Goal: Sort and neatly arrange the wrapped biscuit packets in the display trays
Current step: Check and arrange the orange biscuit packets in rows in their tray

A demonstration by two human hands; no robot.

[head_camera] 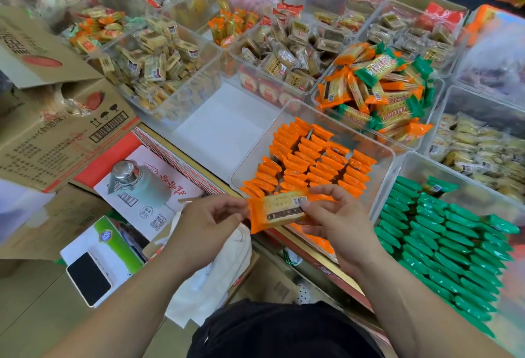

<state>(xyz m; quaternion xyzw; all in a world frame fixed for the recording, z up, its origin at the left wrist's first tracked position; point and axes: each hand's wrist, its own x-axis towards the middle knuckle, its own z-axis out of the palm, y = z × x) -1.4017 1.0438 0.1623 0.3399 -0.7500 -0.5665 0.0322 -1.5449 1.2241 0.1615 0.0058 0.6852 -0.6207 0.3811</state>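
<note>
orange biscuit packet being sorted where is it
Head view, centre: the orange biscuit packet is pinched between the left hand and right hand, at the near edge of the clear tray of orange packets.

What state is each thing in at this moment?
orange packet, wrapped, held by both grips.
left grip, pinches packet's left end.
right grip, holds its right end.
orange tray, part filled in neat rows, left side bare.
green tray, filled in neat rows.
mixed tray, orange and green packets piled loose.
phone, face up, screen dark.
carton, flap open.
</note>
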